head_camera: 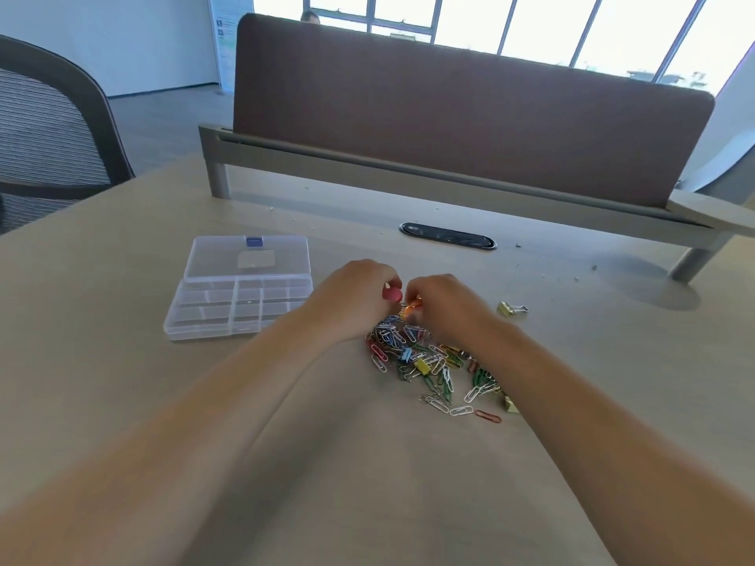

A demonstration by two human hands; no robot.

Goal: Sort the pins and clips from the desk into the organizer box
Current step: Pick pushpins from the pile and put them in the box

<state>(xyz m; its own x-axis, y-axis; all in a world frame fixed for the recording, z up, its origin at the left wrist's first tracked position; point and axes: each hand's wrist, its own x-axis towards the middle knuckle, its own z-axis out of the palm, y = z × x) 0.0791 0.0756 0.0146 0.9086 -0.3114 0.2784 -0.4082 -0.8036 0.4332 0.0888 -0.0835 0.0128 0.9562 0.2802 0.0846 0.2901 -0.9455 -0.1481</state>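
Barely started: box (pixel 239 308) open on counter (pixel 102 320), compartments look empty, pile of clips (pixel 425 361) beside it unsorted. Left hand (pixel 355 296) grips red pin (pixel 392 295); right hand (pixel 445 308) pinches orange piece (pixel 412 305) at pile's far edge.

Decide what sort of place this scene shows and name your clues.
Most likely an open-plan office: a fabric divider screen backs the desk, a mesh office chair sits beside it, and a cable port is set into its top.
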